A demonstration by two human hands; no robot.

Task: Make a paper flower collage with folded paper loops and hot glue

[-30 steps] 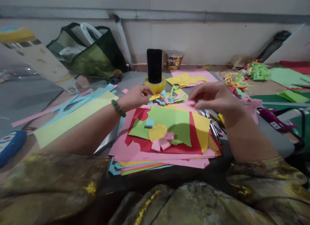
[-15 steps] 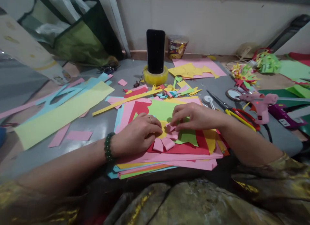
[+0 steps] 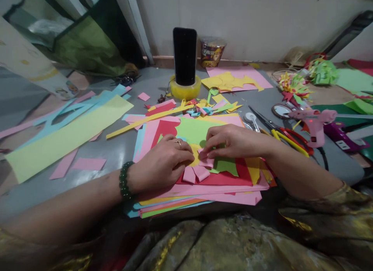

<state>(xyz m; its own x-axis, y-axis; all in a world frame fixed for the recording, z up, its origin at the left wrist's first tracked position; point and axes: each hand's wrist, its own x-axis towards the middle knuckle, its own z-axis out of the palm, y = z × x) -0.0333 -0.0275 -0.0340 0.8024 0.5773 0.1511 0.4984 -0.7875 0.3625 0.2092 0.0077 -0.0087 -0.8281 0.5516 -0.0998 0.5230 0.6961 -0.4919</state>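
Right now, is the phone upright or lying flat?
Upright: the phone stands on end, taller than it is wide, rising from the tape roll with its dark face toward the camera.

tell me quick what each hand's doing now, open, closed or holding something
Left hand: curled at the yellow paper circle; cannot tell whether its grip holds anything.
Right hand: grip closed on a small pink paper piece.

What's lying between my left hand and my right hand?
In the head view, yellow paper and pink pieces lie between your left hand and right hand.
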